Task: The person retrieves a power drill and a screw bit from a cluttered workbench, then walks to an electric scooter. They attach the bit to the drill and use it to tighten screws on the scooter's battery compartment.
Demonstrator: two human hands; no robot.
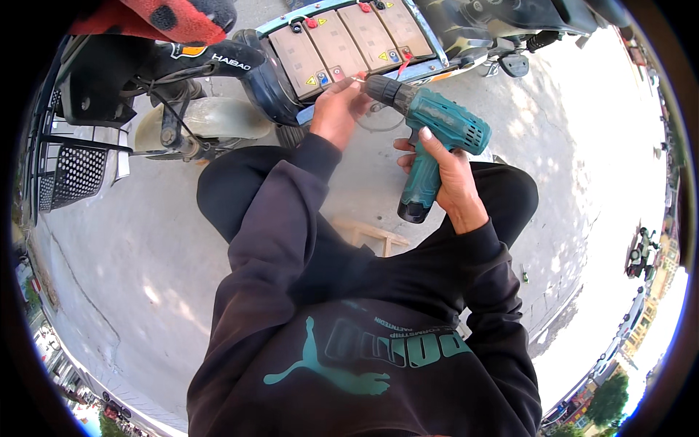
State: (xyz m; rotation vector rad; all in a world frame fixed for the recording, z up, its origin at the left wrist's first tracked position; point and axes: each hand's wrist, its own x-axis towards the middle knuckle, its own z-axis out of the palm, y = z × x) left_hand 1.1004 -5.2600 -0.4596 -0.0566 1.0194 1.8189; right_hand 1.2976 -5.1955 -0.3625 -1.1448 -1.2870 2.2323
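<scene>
My right hand (455, 178) is wrapped round the grip of a teal cordless drill (448, 120). The drill's black chuck points left, toward the fingertips of my left hand (338, 113). Those fingers are pinched together just by the chuck's tip, with a small red and metal bit at them too tiny to name. Right behind both hands, several brown batteries (331, 45) sit side by side in the scooter's metal-framed compartment (429, 71). Red and black capped terminals show on their tops. A short red cable (404, 67) rises from the battery edge near the chuck.
The scooter's front wheel fender (218, 118) and a black wire basket (76, 171) stand at the left. Red spotted cloth (175, 18) hangs at the upper left. Between my legs is a small wooden stool (371, 234). A green-handled tool (525, 277) lies on the concrete at right.
</scene>
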